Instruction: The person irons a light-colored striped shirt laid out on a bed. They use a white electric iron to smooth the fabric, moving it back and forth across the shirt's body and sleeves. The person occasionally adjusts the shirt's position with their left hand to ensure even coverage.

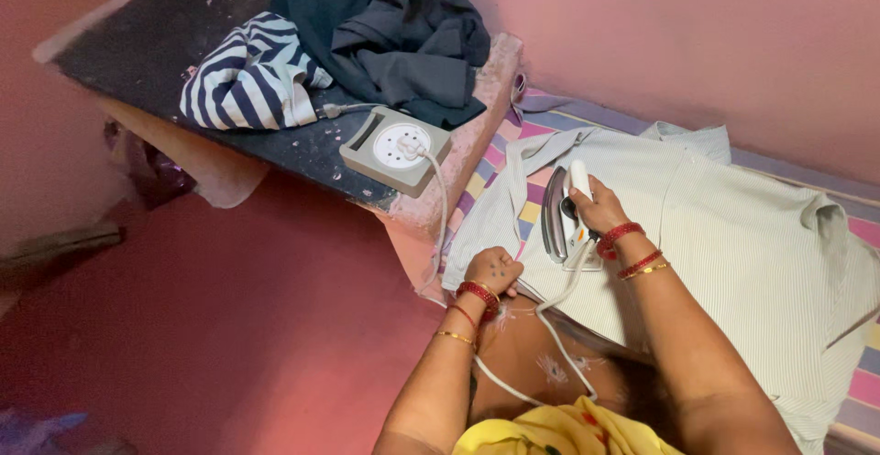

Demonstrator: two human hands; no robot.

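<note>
Our right hand (pixel 598 206) gripped the white iron (pixel 561 217), tipped on edge over the pale striped shirt (pixel 733 235). Our left hand (pixel 493 270), fisted, pinned the shirt's near edge; open cloth stretched away rightward.

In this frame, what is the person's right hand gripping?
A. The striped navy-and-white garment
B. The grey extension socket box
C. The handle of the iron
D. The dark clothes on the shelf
C: the right hand is closed on the white handle of the iron, tipped up on the pale striped shirt, while the left hand presses the shirt's edge.
</note>
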